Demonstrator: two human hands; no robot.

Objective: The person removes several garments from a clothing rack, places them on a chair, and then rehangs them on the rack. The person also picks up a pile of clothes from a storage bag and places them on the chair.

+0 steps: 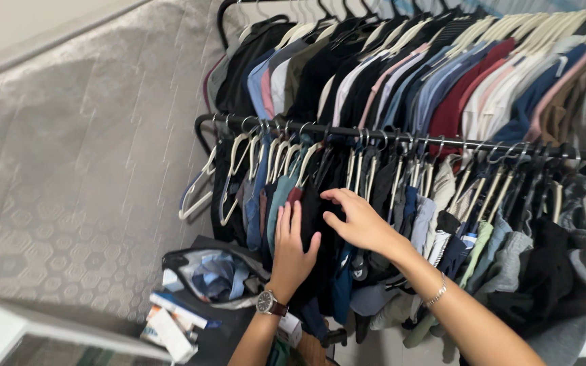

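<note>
Dark garment [320,224] hanging lengthwise down from lower rail [401,135], between flat, spread left hand [291,247] and loosely open right hand [355,220].

Dark garments [320,203], seemingly trousers, hang bunched on the lower rail [401,135] from pale hangers.

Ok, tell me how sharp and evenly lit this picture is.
Head view: slightly soft all over; left hand and right hand a bit motion-blurred, the grey wall smeared, the white ledge at bottom left blurred. Light even; dark clothes lose detail.
</note>
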